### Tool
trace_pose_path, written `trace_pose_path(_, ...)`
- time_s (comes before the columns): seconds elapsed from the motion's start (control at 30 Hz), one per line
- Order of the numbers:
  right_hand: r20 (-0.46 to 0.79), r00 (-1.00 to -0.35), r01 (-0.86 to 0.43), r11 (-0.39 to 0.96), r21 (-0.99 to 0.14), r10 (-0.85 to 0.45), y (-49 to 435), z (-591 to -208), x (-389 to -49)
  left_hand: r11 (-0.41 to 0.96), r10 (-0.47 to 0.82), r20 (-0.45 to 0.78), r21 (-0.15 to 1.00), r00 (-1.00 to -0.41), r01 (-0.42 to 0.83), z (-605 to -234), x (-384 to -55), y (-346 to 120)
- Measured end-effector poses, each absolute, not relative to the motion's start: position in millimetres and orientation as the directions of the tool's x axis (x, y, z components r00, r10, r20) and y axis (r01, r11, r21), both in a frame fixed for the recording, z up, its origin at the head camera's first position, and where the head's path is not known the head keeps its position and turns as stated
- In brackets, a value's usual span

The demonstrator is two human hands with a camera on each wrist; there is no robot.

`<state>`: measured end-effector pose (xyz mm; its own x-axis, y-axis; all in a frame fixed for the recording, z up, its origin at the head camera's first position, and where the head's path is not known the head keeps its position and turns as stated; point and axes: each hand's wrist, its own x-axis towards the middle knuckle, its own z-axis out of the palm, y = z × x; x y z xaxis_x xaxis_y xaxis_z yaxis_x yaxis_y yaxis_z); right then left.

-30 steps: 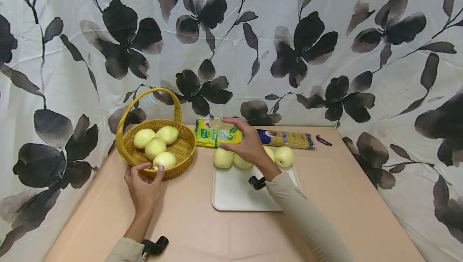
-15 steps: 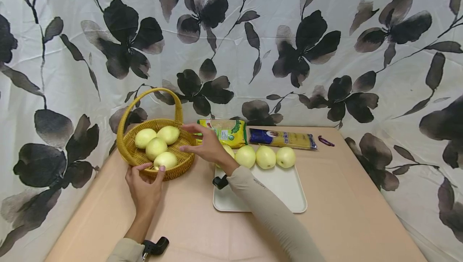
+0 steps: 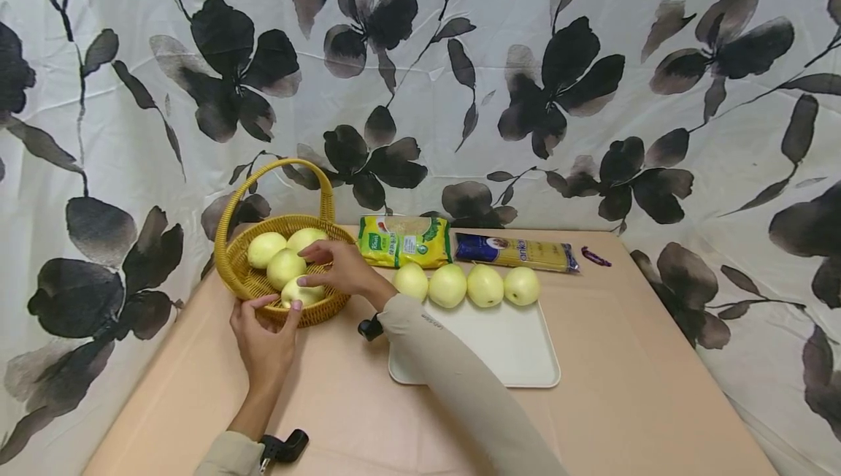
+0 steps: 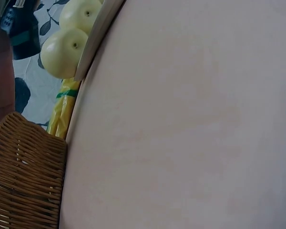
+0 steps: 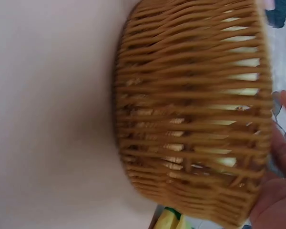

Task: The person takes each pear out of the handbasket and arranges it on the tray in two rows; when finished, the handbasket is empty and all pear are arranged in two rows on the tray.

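Your right hand (image 3: 344, 269), fingers parted and seemingly empty, is hovering over the right side of the basket (image 3: 325, 309), where four pale fruits (image 3: 286, 268) are lying. Your left hand (image 3: 266, 341) is gripping its near rim; pulling too hard there is risking a spill.

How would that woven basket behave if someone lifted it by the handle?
The basket would probably keep its shape: its arched handle stands upright unheld. It may itself be light for its size, given the gaps in its weave. The rounded pale fruits inside might roll, since bare basket floor shows beside them.
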<state>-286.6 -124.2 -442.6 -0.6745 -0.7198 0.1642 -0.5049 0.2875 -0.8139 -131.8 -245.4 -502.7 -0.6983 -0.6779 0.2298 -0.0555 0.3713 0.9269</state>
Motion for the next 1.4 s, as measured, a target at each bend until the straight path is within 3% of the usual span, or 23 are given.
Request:
trace_pose_path(0.3,0.011,-0.705,-0.534,0.521,-0.666,-0.709,-137,-439,-282,0.39,-0.682,0.244,0.919,-0.689,-0.061,-503,-131,-245)
trace_pose_path(0.67,-0.056,-0.652,-0.655,0.599,-0.461,-0.756,-142,-438,-280,0.399,-0.675,0.253,0.916,-0.693,-0.054,-502,-131,-244)
trace_pose_path(1.13,-0.158,-0.647,-0.591,0.621,-0.515,-0.746,-143,-431,-278,0.418,-0.667,0.275,0.908,-0.692,-0.042,-505,-130,-244)
trace_pose_path(1.4,-0.089,-0.649,-0.605,0.584,-0.541,-0.755,-138,-436,-280,0.405,-0.671,0.279,0.914,-0.687,-0.024,-506,-131,-244)
